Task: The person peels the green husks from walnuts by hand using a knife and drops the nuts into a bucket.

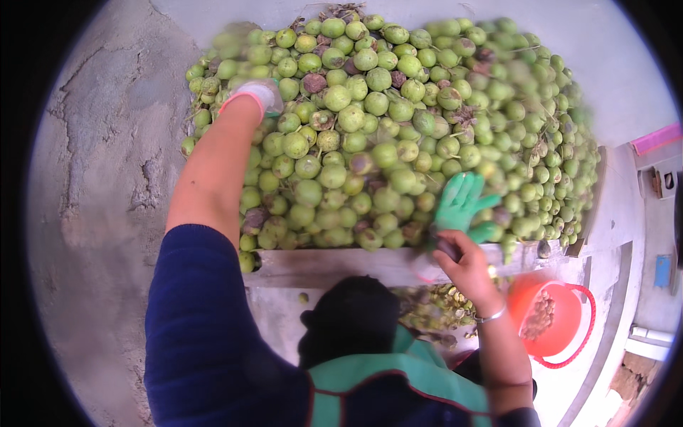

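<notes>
A large heap of round green fruits, which look like walnuts in their husks, spreads before me. My left hand, in a white and green glove with a pink cuff, reaches into its far left side; the fingers are hidden. Bare, with a bracelet at the wrist, my right hand is closed around a dark brown handle-like thing at the heap's near edge. Touching that hand or just beyond it is a green glove, fingers spread; whether it is worn cannot be told.
A wooden board borders the heap's near side. Below it lie cut husks and fruit pieces. An orange-red bucket with brown nuts and a red rope handle stands at the right. The rough grey wall or floor extends along the left.
</notes>
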The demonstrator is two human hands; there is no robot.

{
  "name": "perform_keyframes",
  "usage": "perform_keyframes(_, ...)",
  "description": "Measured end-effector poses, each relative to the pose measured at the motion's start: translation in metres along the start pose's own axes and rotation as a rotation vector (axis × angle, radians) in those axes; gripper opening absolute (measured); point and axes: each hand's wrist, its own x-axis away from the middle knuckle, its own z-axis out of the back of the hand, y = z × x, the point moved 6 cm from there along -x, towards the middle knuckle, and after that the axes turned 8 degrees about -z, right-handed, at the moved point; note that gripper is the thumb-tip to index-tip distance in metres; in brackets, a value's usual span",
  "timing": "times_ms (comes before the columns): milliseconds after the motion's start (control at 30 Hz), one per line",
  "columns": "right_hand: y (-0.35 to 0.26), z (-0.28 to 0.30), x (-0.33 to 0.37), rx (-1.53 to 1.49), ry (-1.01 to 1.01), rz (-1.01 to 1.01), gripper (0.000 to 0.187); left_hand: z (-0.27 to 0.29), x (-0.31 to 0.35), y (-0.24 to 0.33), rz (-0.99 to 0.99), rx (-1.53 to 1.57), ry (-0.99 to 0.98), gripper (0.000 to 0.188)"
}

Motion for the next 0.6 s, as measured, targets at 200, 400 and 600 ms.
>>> perform_keyframes(200,0.048,0.034,0.026,-0.232,0.086,-0.166,0.032,0.0,0.011,0.01,0.126,0.047,0.142,0.047)
perform_keyframes(400,0.046,0.037,0.024,-1.379,-0.328,-0.185,0.085,-0.025,-0.017,-0.017,0.102,0.077,0.209,0.07)
perform_keyframes(600,0.048,0.043,0.039,-1.637,-0.463,-0.217,0.1,-0.034,-0.038,-0.023,0.046,0.018,0.24,0.061)
